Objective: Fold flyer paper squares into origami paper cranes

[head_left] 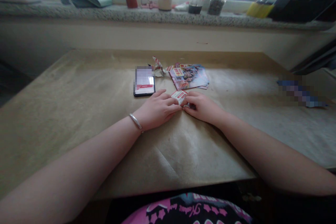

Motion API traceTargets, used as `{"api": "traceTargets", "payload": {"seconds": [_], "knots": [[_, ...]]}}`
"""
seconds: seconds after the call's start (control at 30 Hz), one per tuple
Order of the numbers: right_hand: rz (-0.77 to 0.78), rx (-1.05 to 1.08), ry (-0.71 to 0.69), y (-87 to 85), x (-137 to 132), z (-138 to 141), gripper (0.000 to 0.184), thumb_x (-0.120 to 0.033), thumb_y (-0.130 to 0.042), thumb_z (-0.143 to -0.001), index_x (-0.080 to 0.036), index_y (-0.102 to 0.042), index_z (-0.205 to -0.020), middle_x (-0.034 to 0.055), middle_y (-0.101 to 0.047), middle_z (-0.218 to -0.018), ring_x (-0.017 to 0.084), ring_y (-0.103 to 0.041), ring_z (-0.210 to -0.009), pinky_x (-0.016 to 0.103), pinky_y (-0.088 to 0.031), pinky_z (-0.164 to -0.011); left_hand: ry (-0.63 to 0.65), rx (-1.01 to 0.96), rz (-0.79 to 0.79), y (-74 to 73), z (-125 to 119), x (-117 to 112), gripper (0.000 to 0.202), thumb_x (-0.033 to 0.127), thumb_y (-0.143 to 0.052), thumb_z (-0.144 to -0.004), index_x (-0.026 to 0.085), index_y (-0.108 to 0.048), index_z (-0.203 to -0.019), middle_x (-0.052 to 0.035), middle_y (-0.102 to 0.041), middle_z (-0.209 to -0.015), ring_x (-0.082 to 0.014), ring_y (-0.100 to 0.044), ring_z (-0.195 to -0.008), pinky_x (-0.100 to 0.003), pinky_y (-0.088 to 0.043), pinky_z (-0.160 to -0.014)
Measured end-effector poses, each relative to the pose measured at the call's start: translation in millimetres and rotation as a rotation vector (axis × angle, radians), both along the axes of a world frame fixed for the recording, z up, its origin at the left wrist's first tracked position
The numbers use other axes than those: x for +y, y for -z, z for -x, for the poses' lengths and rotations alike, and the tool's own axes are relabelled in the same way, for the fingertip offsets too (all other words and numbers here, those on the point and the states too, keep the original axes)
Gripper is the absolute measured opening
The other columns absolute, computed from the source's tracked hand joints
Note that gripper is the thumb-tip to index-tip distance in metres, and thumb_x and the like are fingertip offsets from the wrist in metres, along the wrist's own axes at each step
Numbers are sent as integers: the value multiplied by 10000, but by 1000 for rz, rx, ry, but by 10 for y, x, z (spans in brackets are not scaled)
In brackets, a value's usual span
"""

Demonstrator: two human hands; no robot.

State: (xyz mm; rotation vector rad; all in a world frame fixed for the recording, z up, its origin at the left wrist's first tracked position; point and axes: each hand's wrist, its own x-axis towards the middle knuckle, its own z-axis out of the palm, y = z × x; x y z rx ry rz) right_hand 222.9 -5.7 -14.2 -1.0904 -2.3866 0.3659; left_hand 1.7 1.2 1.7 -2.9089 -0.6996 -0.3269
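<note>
Both of my hands meet at the middle of the table over a small red-and-white piece of paper (180, 96). My left hand (156, 109), with a silver bangle at the wrist, has its fingers curled and pressed on the paper's left side. My right hand (201, 106) pinches the paper's right side with closed fingers. Most of the paper is hidden under the fingers. Just beyond the hands lie a colourful printed leaflet (189, 76) and a torn strip of the same paper (159, 65).
A phone (144, 81) lies face up left of the leaflet. The table is covered with brown paper (78, 112). A stone window ledge (131, 13) behind holds bottles, a red cup and boxes. A blurred blue object (299, 92) lies at the right.
</note>
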Motion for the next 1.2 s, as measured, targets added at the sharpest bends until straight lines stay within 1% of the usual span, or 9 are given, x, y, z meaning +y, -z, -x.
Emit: {"api": "traceTargets", "payload": {"seconds": [0.13, 0.27, 0.33, 0.47, 0.57, 0.7, 0.87, 1.03, 1.2], "knots": [[-27, -2, -13, 5, 4, -4, 103, -161, -573, -814, -181, -669, -845, 74, -655, -940, 173, -594, -821, 307, -478, -757, 19, 13, 5, -18, 11, 21, 253, 264, -455, -962, 246, -653, -1118, -41, -682, -1073, -191, -583, -988, -401, -371, -1006], [-84, -16, -67, 24, 19, -15, 107, -163, -578, -836, -198, -678, -851, 66, -649, -902, 191, -596, -878, 328, -474, -814, 52, 36, 20, -33, 37, 22, 272, 275, -446, -965, 233, -632, -1159, -53, -673, -1078, -195, -569, -983, -346, -419, -909], [-108, -36, -89, 29, 26, -16, 123, -171, -566, -858, -203, -685, -858, 64, -647, -900, 193, -593, -886, 333, -470, -833, 56, 57, 18, -43, 46, 13, 267, 274, -451, -961, 228, -629, -1155, -55, -669, -1072, -196, -567, -977, -337, -426, -887], [-132, -48, -106, 12, 37, -22, 123, -171, -560, -863, -192, -681, -860, 69, -658, -910, 193, -591, -883, 323, -473, -819, 43, 85, -2, -50, 49, -5, 273, 282, -422, -974, 224, -627, -1144, -52, -661, -1083, -204, -563, -989, -355, -418, -913], [-127, -67, -130, -19, 37, -49, 133, -149, -546, -853, -193, -672, -855, 65, -674, -915, 188, -600, -876, 309, -478, -805, 44, 84, 4, -41, 49, -4, 288, 289, -415, -978, 233, -615, -1177, -51, -655, -1101, -208, -559, -1000, -358, -418, -909], [-179, -161, -163, -70, 22, -102, 182, -146, -521, -860, -209, -691, -877, 55, -702, -945, 191, -610, -870, 312, -480, -801, 40, 71, 17, -27, 49, 1, 306, 292, -407, -981, 245, -605, -1209, -53, -649, -1109, -209, -557, -1007, -354, -416, -910], [-258, -272, -190, -120, 13, -147, 250, -161, -483, -888, -223, -715, -957, 52, -715, -996, 194, -616, -876, 316, -480, -787, 42, 52, 27, -11, 46, 3, 311, 294, -395, -987, 240, -613, -1202, -59, -649, -1097, -210, -553, -1010, -362, -415, -920], [-263, -301, -201, -146, 15, -195, 274, -175, -483, -895, -255, -729, -984, 45, -719, -1008, 191, -619, -885, 320, -477, -790, 47, 28, 38, 5, 54, 10, 301, 290, -416, -980, 247, -621, -1197, -65, -649, -1079, -209, -554, -1011, -361, -428, -908], [-250, -341, -176, -179, 9, -263, 260, -188, -495, -891, -251, -735, -968, 46, -720, -1001, 198, -632, -896, 325, -476, -808, 45, 31, 34, -3, 61, 6, 307, 286, -412, -979, 244, -618, -1203, -64, -642, -1095, -214, -552, -1013, -351, -443, -900]]}}
